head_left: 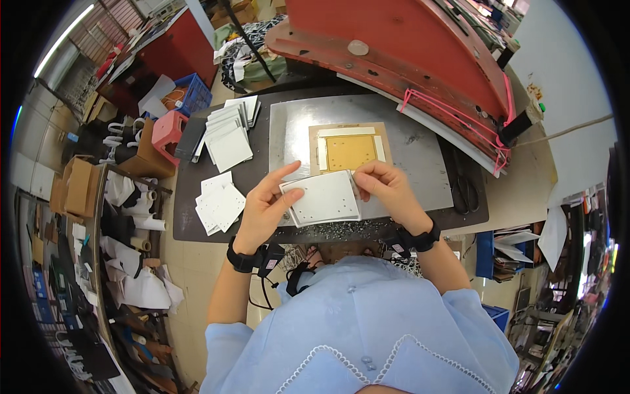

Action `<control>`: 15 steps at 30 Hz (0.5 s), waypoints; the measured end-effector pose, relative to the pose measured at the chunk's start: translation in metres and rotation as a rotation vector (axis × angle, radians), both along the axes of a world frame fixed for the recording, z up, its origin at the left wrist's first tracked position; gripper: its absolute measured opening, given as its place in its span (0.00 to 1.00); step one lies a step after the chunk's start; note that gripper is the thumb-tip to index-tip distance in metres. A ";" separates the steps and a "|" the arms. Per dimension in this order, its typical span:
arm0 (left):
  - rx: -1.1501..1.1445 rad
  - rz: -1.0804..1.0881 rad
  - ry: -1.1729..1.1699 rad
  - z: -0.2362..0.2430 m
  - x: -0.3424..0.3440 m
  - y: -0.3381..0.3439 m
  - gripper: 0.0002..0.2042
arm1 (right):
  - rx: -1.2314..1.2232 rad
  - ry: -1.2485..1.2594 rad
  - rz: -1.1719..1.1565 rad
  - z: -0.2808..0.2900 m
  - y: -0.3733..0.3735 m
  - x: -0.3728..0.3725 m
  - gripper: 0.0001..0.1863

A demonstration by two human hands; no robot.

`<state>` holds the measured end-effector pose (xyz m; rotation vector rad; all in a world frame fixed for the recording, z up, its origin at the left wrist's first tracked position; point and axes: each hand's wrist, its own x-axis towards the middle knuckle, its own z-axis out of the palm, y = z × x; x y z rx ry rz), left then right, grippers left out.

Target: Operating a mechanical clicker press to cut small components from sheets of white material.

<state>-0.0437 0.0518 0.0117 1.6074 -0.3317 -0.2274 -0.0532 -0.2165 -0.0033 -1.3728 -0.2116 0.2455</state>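
Both hands hold a white square sheet (326,198) punched with small holes, just above the near edge of a grey metal plate (420,154). My left hand (266,203) grips its left edge, thumb on top and forefinger stretched out. My right hand (387,187) pinches its right upper corner. Behind the sheet lies a brown die board (349,150) with a yellow middle and white strips around it.
A fanned stack of white sheets (226,131) lies at the back left, and a smaller pile of punched sheets (220,203) sits left of my left hand. A red press head (394,46) overhangs the plate. Scissors (464,187) lie at the right. Small punched bits (335,228) litter the front edge.
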 end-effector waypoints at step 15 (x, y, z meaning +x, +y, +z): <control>-0.052 -0.241 0.290 0.006 -0.016 -0.011 0.10 | -0.189 -0.041 -0.159 -0.003 0.013 -0.021 0.10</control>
